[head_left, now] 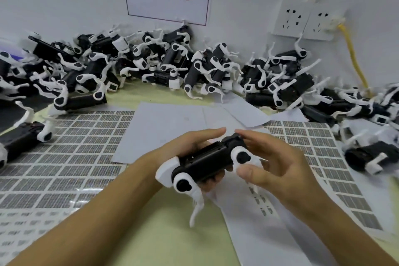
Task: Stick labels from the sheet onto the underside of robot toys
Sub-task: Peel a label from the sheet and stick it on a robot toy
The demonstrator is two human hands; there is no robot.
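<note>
A black-and-white robot dog toy point(205, 161) lies on its side above the table's middle, its white legs hanging down. My left hand point(192, 142) cups it from underneath and behind, fingers curled round the black body. My right hand point(272, 162) is at the toy's right end, with its fingers over the top and its thumb by the white hip joint. Label sheets with grids of small printed labels lie on the left point(71, 157) and on the right point(313, 149). I cannot tell whether a label is on my fingers.
A long heap of the same robot toys point(172, 65) runs along the wall, with more toys at the far left point(19, 140) and right point(367, 155). Blank backing sheets point(164, 127) lie mid-table. Wall sockets point(302, 20) and a yellow cable point(354, 58) are at the back right.
</note>
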